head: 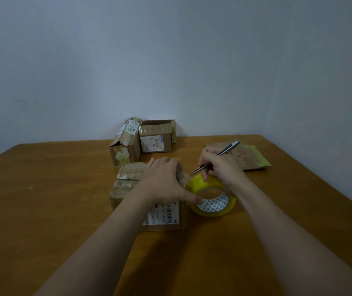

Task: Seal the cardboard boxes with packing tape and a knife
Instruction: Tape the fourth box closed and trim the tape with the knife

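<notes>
- Table (42, 210): brown wood top that carries every item. It stands against a plain pale wall.
- Near box (125, 189): worn brown cardboard at mid-table. Its top is creased and patched with old tape, and a white barcode label faces the camera. It lies under the left hand and just left of the tape roll.
- Rear left box (124, 150): tall and battered, with torn tape and a label on top. It is behind the near box and apart from it.
- Rear right box (156, 136): smaller, with a white label on its front. It sits touching or just beside the rear left box, at the wall.
- Flat packet (249, 157): tan with red print, lying flat beyond the right hand.
- Tape roll (202, 183): yellowish clear tape on a core printed with triangles. It is tilted, just beside the near box's right side and beneath the right hand.
- Left hand (164, 178): palm down on the near box, fingers curled over its far right edge and gripping it. The thumb stretches out to the roll's rim.
- Right hand (220, 165): fingers closed round the knife in a pen-like hold, directly above the roll.
- Knife (228, 148): slim metal utility cutter. Its tail slants up and right past the knuckles, and its tip points down and left at the gap between the box and the roll. Whether it makes contact cannot be told.
</notes>
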